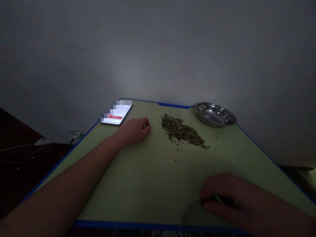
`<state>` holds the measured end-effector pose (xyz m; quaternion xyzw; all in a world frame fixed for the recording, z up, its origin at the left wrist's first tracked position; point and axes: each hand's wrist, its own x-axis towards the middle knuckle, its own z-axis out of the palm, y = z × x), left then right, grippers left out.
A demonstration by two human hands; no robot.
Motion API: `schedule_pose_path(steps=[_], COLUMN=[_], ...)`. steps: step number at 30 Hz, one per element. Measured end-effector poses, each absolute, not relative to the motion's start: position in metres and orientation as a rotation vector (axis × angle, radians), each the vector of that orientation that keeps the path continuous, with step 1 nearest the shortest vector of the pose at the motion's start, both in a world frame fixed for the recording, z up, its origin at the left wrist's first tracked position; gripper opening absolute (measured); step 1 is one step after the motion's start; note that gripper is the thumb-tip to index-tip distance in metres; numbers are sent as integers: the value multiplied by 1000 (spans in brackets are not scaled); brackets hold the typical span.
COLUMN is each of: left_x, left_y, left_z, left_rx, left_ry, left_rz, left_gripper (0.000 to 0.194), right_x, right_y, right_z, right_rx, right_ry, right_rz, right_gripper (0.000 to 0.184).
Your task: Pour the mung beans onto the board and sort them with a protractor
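My left hand (135, 131) rests on the table between the phone (115, 115) and a pile of small brown-green beads or beans (181, 131). Its fingers are curled into a pinch, and I cannot make out what, if anything, is between them. Close to the near right edge, my right hand (228, 199) is closed in a pinch on a thin string (191, 208). The string curves down toward the table's front edge and is faint in the dim light. A few loose pieces lie scattered around the pile, whose exact kind is too small to tell.
A shallow steel bowl (215, 115) stands at the back right corner of the pale table (138, 184) with blue edging. A grey wall (158, 52) rises directly behind. White cables and a plug (42, 142) are on the dark floor area at left.
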<state>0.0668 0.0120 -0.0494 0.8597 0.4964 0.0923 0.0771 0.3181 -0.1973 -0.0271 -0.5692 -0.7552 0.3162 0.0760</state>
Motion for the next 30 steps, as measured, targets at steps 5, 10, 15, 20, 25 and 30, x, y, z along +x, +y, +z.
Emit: schedule_pose_path(steps=[5, 10, 15, 20, 25, 30], left_x=[66, 59, 36, 22, 24, 22], left_y=[8, 9, 37, 70, 85, 92], left_z=[-52, -42, -17, -26, -35, -29], left_rx=[2558, 2532, 2400, 2193, 2141, 1984], left_ry=[1485, 1617, 2237, 2396, 2415, 2454], left_rz=[278, 401, 459, 82, 144, 58], left_gripper=[33, 34, 59, 86, 86, 89], right_x=[318, 327, 335, 331, 338, 345], right_y=[-197, -196, -193, -186, -183, -168], right_z=[-28, -40, -45, -35, -24, -15], right_rx=[-1710, -1692, -1705, -1754, -1764, -1730], right_ry=[-2282, -2231, -2164, -2119, -2092, -2046], right_rz=[1003, 1010, 1004, 1026, 969, 873], right_gripper=[17, 18, 19, 20, 25, 28])
